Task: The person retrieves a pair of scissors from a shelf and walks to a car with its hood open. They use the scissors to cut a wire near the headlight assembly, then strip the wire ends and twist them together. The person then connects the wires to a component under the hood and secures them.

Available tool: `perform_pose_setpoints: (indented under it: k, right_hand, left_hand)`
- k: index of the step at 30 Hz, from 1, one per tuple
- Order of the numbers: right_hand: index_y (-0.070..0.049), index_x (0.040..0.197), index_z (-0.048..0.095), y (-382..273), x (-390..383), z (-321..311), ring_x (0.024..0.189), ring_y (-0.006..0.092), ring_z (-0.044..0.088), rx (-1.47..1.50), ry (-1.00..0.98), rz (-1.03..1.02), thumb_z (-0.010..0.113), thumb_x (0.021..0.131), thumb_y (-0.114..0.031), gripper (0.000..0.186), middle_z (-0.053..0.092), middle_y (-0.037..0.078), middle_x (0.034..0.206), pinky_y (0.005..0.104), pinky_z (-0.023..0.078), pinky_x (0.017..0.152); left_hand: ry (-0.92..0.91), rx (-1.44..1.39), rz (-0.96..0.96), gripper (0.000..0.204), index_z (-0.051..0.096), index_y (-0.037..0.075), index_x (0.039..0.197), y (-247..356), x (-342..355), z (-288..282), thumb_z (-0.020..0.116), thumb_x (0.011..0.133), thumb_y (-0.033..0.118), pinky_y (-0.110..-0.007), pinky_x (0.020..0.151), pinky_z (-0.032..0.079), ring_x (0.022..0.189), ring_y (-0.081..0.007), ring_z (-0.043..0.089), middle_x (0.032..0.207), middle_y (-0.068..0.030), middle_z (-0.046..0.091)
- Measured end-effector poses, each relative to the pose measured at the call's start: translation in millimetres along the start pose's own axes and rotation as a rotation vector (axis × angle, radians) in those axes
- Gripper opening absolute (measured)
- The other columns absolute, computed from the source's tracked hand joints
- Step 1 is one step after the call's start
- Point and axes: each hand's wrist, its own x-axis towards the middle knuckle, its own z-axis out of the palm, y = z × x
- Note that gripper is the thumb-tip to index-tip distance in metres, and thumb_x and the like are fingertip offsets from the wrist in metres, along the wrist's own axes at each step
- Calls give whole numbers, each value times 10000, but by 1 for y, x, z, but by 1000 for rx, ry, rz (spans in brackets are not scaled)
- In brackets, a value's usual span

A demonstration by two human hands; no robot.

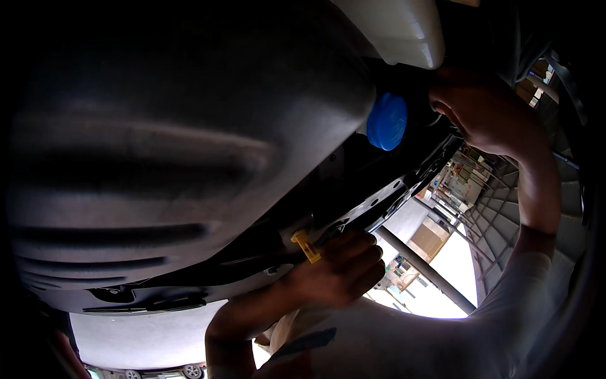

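Note:
My left hand (341,271) is curled into a fist at the edge of a dark panel (353,189). A small yellow tab (306,245) sticks out beside its thumb, and the hand seems to grip it. My right hand (486,114) reaches up into shadow, just right of a round blue cap (386,121) and under a white plastic tank (398,28). Its fingers are lost in the dark, so its hold is unclear. Both arms run back to my white shirt (404,341).
A large grey curved body panel (177,145) fills the left and middle. A grey rod (423,265) slants down to the right behind my left hand. Bright daylight, cardboard boxes (429,239) and a ribbed roof (505,215) show at the right.

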Motion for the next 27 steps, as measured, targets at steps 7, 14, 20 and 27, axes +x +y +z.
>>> perform_pose_setpoints:
  k: [7, 14, 20, 27]
  right_hand:
    - [-47, 843, 583, -6, -11, -7, 790, 225, 616, 77, 123, -40, 703, 786, -96, 141, 598, 75, 791, 386, 503, 737]
    - [-48, 889, 602, -3, -16, -7, 781, 232, 626, -50, 139, -63, 699, 785, -96, 150, 613, 83, 780, 389, 515, 736]
    - [-61, 1003, 603, -4, -25, -11, 878, 244, 616, -181, -100, 23, 684, 759, -36, 258, 603, 90, 908, 373, 521, 793]
    - [-44, 1100, 608, -4, -29, 2, 919, 256, 596, -40, 16, 76, 631, 778, 7, 328, 581, 94, 949, 385, 506, 835]
  left_hand:
    - [-49, 21, 1, 208, 587, 10, 727, 1, -2, 0, 624, 563, 133, -324, 725, 491, 818, -233, 566, 795, -98, 555]
    - [-43, 9, 10, 216, 583, 0, 731, 1, -1, 0, 618, 559, 127, -325, 716, 495, 821, -238, 569, 795, -102, 555]
    - [-15, -5, 24, 211, 577, -1, 717, -2, 1, 0, 622, 550, 119, -337, 698, 502, 824, -247, 570, 795, -111, 558]
    - [9, -17, 16, 187, 581, 11, 706, -3, 1, 1, 625, 543, 93, -319, 662, 513, 773, -233, 581, 779, -94, 569]
